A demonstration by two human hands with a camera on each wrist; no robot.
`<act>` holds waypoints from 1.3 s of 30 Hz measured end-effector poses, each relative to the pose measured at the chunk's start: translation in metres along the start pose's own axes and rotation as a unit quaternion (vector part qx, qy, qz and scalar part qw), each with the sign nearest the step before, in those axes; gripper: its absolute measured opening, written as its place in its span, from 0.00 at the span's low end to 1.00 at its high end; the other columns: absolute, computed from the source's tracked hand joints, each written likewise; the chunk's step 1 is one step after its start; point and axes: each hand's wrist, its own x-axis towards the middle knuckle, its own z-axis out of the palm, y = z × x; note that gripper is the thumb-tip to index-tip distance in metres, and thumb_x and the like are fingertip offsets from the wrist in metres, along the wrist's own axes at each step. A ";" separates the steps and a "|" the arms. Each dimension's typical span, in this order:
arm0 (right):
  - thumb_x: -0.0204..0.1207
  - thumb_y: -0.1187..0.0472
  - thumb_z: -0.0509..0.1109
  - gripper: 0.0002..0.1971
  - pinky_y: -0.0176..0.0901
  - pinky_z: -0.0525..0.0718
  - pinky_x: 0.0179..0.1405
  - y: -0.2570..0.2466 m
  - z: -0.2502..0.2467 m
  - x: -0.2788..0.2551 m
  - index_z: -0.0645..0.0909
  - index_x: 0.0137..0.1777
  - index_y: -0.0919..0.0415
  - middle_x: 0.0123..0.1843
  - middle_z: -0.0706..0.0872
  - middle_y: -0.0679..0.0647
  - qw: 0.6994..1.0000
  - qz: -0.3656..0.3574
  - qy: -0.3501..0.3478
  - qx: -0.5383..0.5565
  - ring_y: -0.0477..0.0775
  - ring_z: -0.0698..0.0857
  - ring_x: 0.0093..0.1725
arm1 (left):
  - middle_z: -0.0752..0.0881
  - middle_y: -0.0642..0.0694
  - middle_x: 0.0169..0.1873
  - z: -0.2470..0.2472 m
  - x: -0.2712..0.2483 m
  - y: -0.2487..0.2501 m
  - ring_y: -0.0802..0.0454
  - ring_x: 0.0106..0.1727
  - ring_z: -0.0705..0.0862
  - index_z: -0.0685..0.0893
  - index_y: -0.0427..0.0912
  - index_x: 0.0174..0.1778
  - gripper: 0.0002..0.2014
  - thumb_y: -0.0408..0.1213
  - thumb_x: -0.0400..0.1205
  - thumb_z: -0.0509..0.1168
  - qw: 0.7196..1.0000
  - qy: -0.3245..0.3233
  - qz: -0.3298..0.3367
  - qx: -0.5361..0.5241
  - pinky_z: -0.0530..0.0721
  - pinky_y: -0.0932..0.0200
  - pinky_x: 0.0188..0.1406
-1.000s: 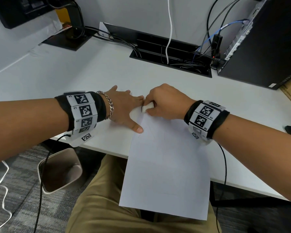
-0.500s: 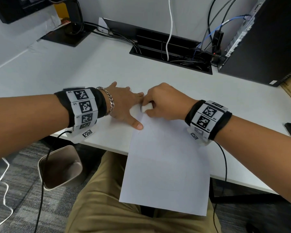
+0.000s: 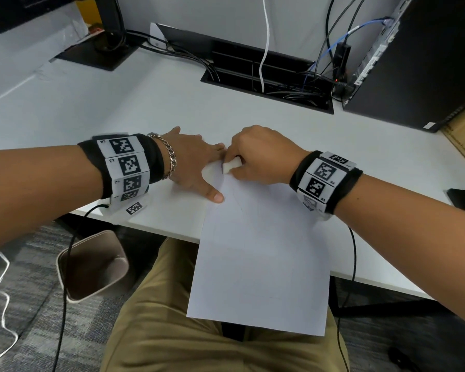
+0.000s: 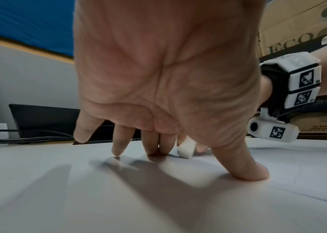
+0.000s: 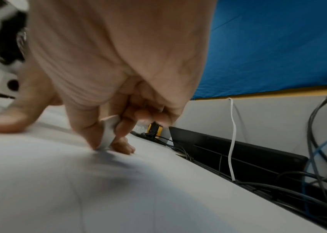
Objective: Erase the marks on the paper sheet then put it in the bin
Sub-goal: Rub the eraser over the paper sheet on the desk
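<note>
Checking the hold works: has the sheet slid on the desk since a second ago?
No. The sheet crosses the desk edge at the same place, pinned by the left hand.

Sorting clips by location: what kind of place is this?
Probably an office workstation: a white desk with a cable tray, a computer tower and a bin on carpet.
</note>
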 end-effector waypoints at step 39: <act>0.83 0.48 0.69 0.06 0.49 0.87 0.42 0.023 0.009 -0.085 0.84 0.53 0.47 0.42 0.86 0.42 0.984 0.126 -0.028 0.123 0.46 0.85 0.41 | 0.89 0.54 0.58 0.002 -0.034 0.035 0.49 0.65 0.85 0.86 0.52 0.70 0.51 0.84 0.71 0.39 0.992 0.058 0.002 0.108 0.60 0.41 0.87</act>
